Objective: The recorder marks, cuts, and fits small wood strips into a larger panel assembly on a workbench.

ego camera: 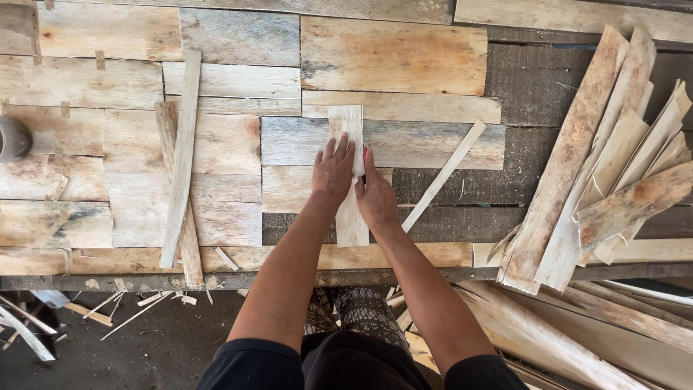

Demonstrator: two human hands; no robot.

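Far left: grey round object (13, 137) at the worktop (404, 61) edge, partly cut off. Next, two long wood strips (180, 162) crossed over each other, lying on the patchwork boards, well apart from the hands. Scraps and slivers (119, 297) on the floor below the front edge.

Centre: short pale veneer strip (351, 217) lies lengthwise away from the person, flat on the worktop. Left hand (332, 173) pressed flat on it, fingers (339, 150) spread and extended, palm down, not curled round anything. Right hand (375, 195) just beside, touching the strip's right edge; its fingers closed on a thin red tool (364, 155), prob. a pencil or blade, can't tell which. Tip sits against the strip edge.

Right of hands: thin slat (444, 173) lying diagonally, near the right wrist, not touched. Far right: pile of wide veneer offcuts (613, 159) fanned out, overhanging the worktop front; more boards (577, 339) lower down beneath it.
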